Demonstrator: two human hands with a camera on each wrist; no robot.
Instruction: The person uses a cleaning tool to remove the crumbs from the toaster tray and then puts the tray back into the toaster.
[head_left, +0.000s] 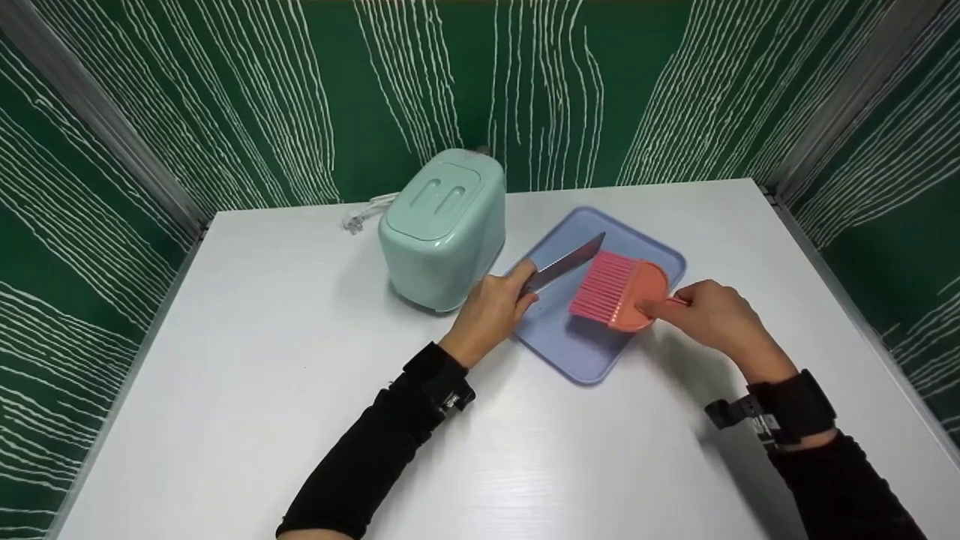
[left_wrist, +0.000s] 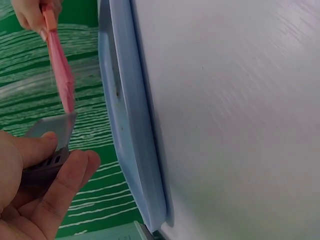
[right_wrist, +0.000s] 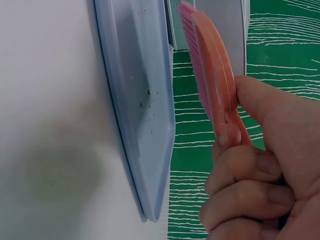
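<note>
My left hand (head_left: 491, 307) pinches the near end of a thin grey metal crumb tray (head_left: 566, 264), tilted above a blue tray (head_left: 559, 346). In the left wrist view, the thumb and fingers grip its dark slotted end (left_wrist: 47, 167). The right hand (head_left: 716, 316) holds an orange brush (head_left: 643, 296) by its handle, thumb on the orange body. Pink bristles (head_left: 602, 285) point left towards the crumb tray; in the left wrist view their tips overlap its far end. Small dark crumbs (right_wrist: 148, 92) lie on the blue tray beneath the hands.
Left of the blue tray stands a mint-green toaster (head_left: 450, 240), its cord and clear-capped plug (head_left: 352, 223) behind it on the white table (head_left: 300, 360). A green wall with white streaks (head_left: 547, 97) rises at the table's back edge.
</note>
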